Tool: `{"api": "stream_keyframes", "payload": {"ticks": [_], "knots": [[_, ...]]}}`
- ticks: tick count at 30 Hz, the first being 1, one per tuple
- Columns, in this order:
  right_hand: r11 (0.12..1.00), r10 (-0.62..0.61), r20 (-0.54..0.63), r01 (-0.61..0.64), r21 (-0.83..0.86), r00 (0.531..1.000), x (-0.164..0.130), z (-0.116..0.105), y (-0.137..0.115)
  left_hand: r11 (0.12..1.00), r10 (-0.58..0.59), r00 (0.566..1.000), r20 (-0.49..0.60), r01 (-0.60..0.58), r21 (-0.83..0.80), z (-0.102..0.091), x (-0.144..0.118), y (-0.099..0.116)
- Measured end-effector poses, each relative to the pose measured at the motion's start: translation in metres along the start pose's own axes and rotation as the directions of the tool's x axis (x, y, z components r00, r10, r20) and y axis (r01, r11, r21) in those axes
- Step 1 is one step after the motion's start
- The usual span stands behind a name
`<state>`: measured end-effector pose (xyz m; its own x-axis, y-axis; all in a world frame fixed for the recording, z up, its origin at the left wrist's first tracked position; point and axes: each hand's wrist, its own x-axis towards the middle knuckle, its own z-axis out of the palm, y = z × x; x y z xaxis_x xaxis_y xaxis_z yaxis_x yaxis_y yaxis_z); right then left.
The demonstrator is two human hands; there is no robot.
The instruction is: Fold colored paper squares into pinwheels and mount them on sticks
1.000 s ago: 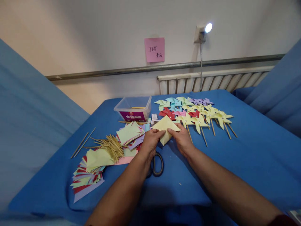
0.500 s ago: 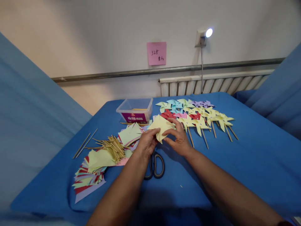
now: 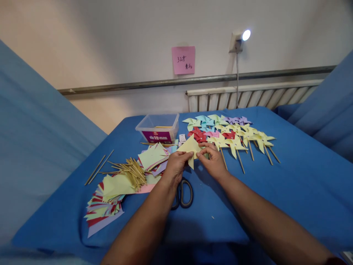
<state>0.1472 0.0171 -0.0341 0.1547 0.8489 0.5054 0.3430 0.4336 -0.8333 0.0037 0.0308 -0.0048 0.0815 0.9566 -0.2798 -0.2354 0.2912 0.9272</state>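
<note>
A pale yellow paper square, cut at the corners and partly folded into a pinwheel [image 3: 190, 146], is held up over the table. My left hand [image 3: 178, 165] pinches it near the middle with the thumb on top. On its right side, my right hand [image 3: 211, 161] has thumb and fingers closed on a bent-in corner of the same paper. Below my hands lie black-handled scissors [image 3: 186, 193], their blades hidden behind my left wrist. Left of my left hand is a stack of cut paper squares [image 3: 153, 157].
Finished pinwheels [image 3: 236, 144] on sticks lie at the back right of the blue-covered table [image 3: 289, 191]. A clear plastic box [image 3: 158, 129] stands at the back. Loose sticks [image 3: 131, 173] and fanned coloured paper [image 3: 103, 213] lie at left. A small white box [image 3: 182, 138] is behind my hands.
The paper's right corner has been bent in toward the middle, and my right fingers have closed in on it. A small white box now shows behind the paper.
</note>
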Motion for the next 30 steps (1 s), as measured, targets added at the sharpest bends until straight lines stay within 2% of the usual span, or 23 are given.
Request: {"api": "stream_keyframes", "payload": {"ticks": [6, 16, 25, 30], "knots": [[0.999, 0.023, -0.006, -0.023, -0.036, 1.0, 0.0007, 0.0011, 0.0036, 0.998, 0.02, 1.0, -0.014, -0.019, 0.056, 0.0018, -0.0024, 0.0011], [0.998, 0.017, 0.01, -0.016, -0.061, 1.0, 0.0003, 0.0017, 0.0054, 0.998, 0.009, 1.0, -0.002, -0.009, 0.055, 0.003, -0.0029, 0.0023], [0.997, 0.033, 0.034, -0.031, -0.067, 0.999, 0.0003, 0.0019, 0.0068, 0.988, 0.016, 1.0, 0.007, -0.017, 0.151, -0.0006, -0.001, 0.0002], [0.997, 0.026, 0.035, -0.024, -0.067, 0.999, 0.0002, 0.0017, 0.0059, 0.991, 0.013, 1.0, 0.013, -0.015, 0.136, 0.0008, -0.0025, 0.0017]]}}
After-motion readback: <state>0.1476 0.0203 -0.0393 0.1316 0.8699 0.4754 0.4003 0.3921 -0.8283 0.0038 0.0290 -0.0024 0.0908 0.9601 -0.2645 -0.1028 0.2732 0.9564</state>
